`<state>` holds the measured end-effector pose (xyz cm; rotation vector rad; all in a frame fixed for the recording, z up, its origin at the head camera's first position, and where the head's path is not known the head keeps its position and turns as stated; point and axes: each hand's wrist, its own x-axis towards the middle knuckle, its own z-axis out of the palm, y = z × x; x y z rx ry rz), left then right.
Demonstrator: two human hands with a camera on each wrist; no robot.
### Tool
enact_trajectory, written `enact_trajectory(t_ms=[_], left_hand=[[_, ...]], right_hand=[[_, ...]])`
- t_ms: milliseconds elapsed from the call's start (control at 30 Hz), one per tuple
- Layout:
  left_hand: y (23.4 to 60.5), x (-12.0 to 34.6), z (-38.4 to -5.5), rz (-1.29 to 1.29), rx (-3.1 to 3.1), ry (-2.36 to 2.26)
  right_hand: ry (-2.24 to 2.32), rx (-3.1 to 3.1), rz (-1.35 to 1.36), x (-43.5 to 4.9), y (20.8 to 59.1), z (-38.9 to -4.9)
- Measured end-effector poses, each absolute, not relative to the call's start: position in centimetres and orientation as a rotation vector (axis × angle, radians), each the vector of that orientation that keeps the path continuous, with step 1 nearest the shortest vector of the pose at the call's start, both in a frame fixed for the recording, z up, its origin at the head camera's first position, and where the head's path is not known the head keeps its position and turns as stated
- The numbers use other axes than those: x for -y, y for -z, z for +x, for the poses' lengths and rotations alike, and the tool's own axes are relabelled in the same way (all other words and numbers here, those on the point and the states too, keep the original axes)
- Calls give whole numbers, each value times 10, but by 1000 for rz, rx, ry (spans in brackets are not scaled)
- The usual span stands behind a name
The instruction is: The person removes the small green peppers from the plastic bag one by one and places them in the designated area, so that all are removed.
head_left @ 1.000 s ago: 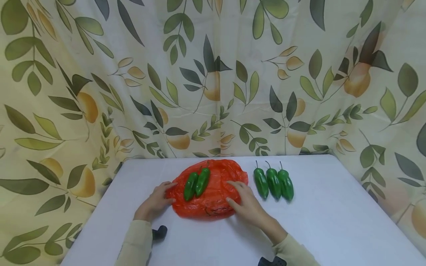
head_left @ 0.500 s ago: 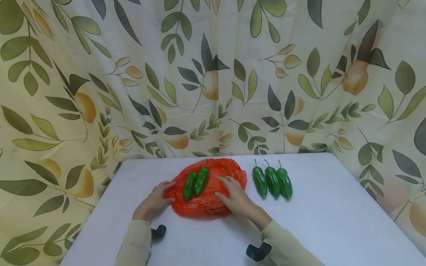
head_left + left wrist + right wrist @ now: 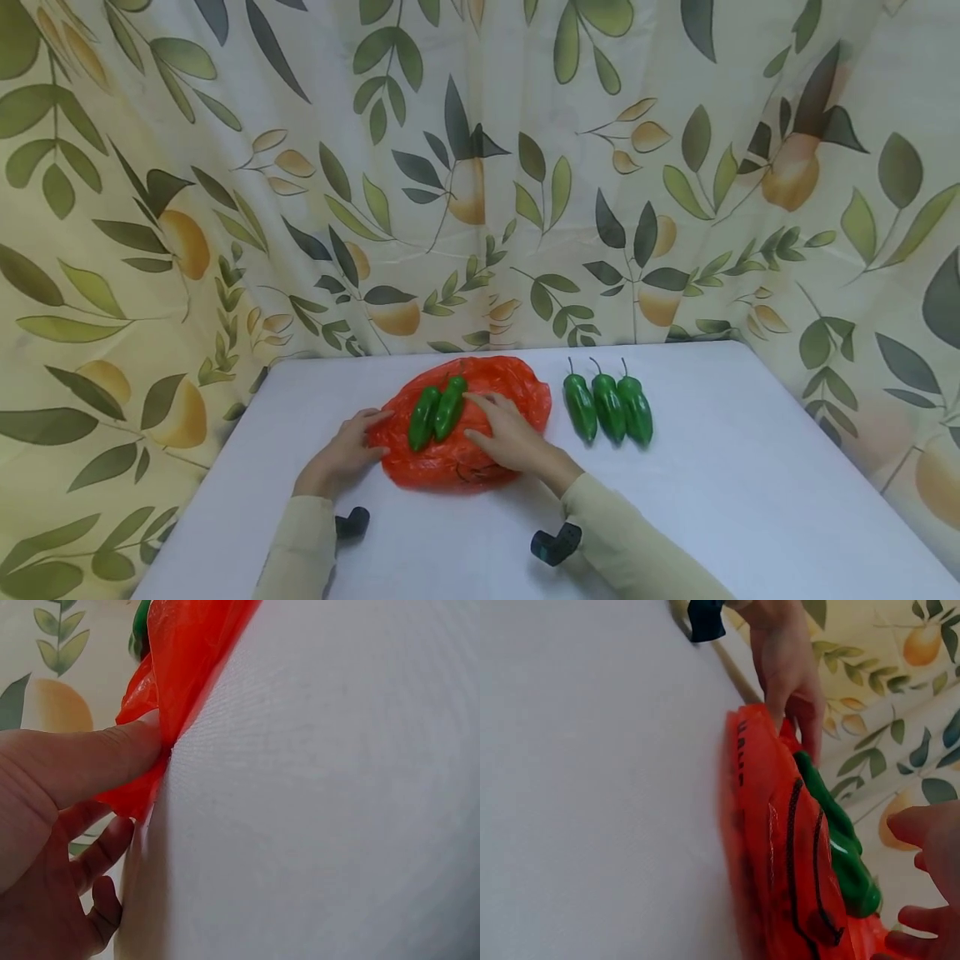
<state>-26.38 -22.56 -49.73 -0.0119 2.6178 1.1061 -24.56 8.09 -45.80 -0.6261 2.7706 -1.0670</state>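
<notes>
A crumpled red plastic bag (image 3: 495, 387) lies on the table with two green chili peppers side by side on top, the left pepper (image 3: 423, 419) and the right pepper (image 3: 450, 408). My left hand (image 3: 345, 450) touches the bag's left edge, thumb and fingers apart with red plastic between them. In the left wrist view the left thumb (image 3: 120, 746) lies against the plastic, and some fingertips are hidden behind it. My right hand (image 3: 510, 437) hovers over the bag's right half, fingers spread and holding nothing, fingertips close to the right pepper. Dark markings show on the bag (image 3: 780, 825) in the right wrist view.
Three more green chili peppers (image 3: 609, 407) lie in a row on the white table (image 3: 712, 483), right of the bag. A curtain (image 3: 525, 208) printed with leaves and fruit hangs behind the table. Small black devices, one of them the right wrist's (image 3: 557, 544), sit at both wrists.
My right hand has moved left across the bag, from its right edge toward the two peppers. My left hand has stayed at the bag's left edge. The whole head view has shifted slightly.
</notes>
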Motion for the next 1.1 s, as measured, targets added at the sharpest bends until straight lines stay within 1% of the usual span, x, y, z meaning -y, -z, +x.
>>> enact_trajectory(t_ms=[167, 433, 667, 1100], left_hand=[[500, 227, -264, -16, -2614, -1097], [501, 226, -263, 0, -2613, -1108], [498, 227, -264, 7, -2629, -1089], [502, 228, -266, -18, -2614, -1116]], right_hand=[[1024, -2729, -628, -74, 460, -252], [966, -2706, -560, -66, 476, -259], [953, -2695, -579, -49, 476, -266], [945, -2712, -413, -30, 478, -281]])
